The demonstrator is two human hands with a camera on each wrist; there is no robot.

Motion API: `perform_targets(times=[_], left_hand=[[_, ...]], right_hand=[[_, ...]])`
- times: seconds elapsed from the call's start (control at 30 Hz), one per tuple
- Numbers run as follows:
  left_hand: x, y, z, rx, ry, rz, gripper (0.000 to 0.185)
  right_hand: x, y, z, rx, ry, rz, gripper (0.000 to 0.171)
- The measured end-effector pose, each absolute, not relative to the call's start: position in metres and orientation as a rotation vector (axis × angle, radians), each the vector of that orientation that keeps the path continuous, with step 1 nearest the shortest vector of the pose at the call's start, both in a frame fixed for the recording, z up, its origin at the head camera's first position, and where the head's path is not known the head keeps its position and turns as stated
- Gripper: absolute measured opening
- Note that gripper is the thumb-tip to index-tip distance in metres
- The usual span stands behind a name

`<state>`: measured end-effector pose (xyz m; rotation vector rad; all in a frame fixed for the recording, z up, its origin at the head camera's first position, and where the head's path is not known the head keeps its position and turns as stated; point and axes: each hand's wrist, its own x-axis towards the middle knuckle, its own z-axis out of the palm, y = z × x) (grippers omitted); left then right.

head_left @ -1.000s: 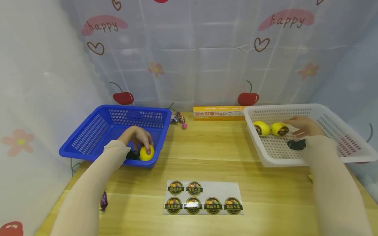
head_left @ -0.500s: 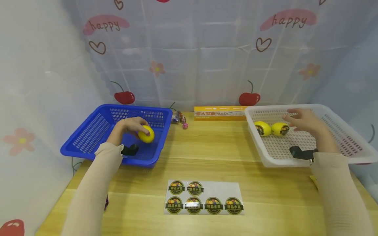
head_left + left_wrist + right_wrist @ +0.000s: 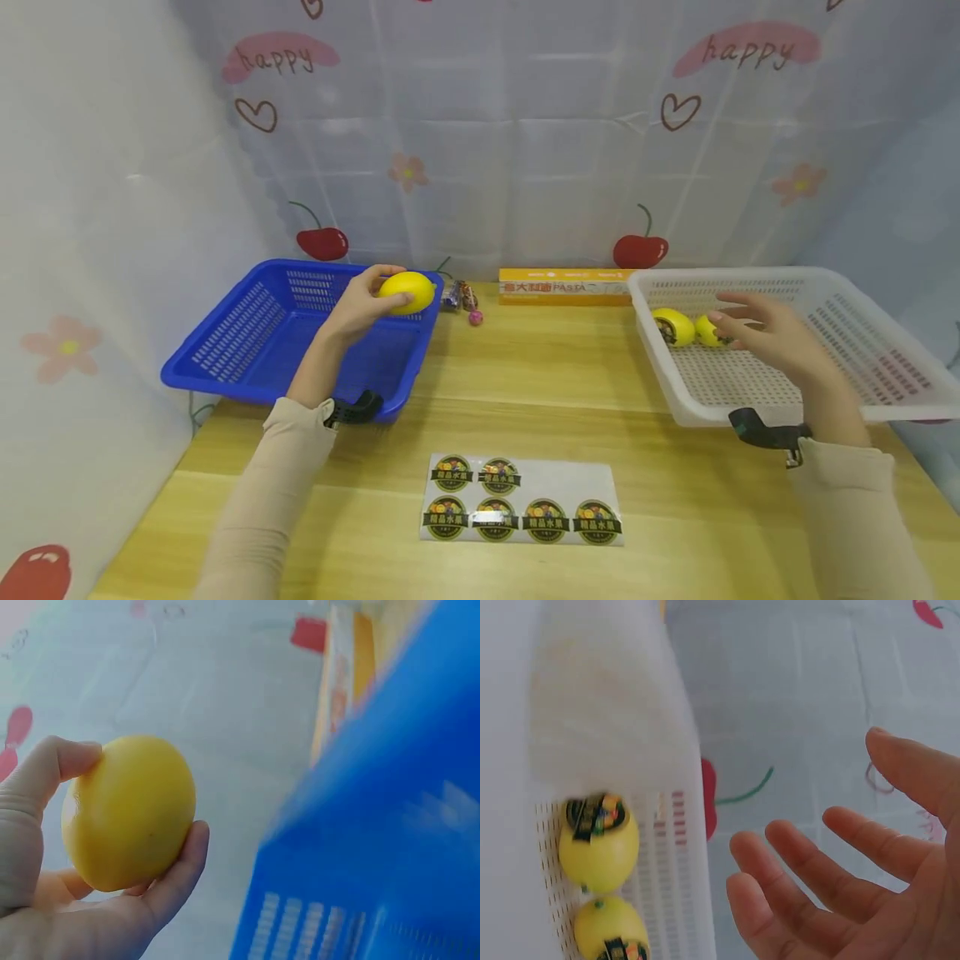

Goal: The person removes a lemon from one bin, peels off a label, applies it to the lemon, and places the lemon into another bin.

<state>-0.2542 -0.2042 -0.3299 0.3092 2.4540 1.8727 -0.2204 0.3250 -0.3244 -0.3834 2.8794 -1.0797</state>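
- Backdrop's a white curtain [image 3: 480, 150] printed with cherries, hearts and "happy".
- Wooden counter [image 3: 525, 367] carries a blue basket [image 3: 247, 333], a white basket [image 3: 862, 333] and a sticker sheet [image 3: 522, 510].
- Left hand [image 3: 360, 304]: fingers wrapped around a yellow lemon [image 3: 406, 292], held above the blue basket's rim.
- Right hand [image 3: 765, 337]: fingers spread and relaxed, gripping nothing, over the white basket near two labelled lemons [image 3: 672, 326].

This looks like a small makeshift packing corner in a home. A wooden desk [image 3: 525, 375] stands closed in by a thin curtain [image 3: 480, 142] printed with cherries, hearts and "happy". On it sit two plastic baskets [image 3: 225, 350], a sheet of fruit labels [image 3: 522, 510] and a pasta box [image 3: 562, 286].
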Motion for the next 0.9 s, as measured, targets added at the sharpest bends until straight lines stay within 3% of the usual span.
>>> perform_targets(times=[0.2, 0.7, 0.9], left_hand=[[-0.244, -0.167, -0.339, 0.385, 2.289, 1.951, 0.054], [-0.225, -0.097, -0.372, 0.613, 2.527, 1.548, 0.058], [-0.22, -0.077, -0.389, 0.545, 2.563, 1.62, 0.058]], right_hand=[[-0.204, 0.297, -0.321, -0.459, 2.894, -1.168, 0.053], [-0.177, 0.235, -0.337, -0.817, 2.679, -1.436, 0.042], [-0.179, 0.215, -0.354, -0.88, 2.596, -1.444, 0.04]])
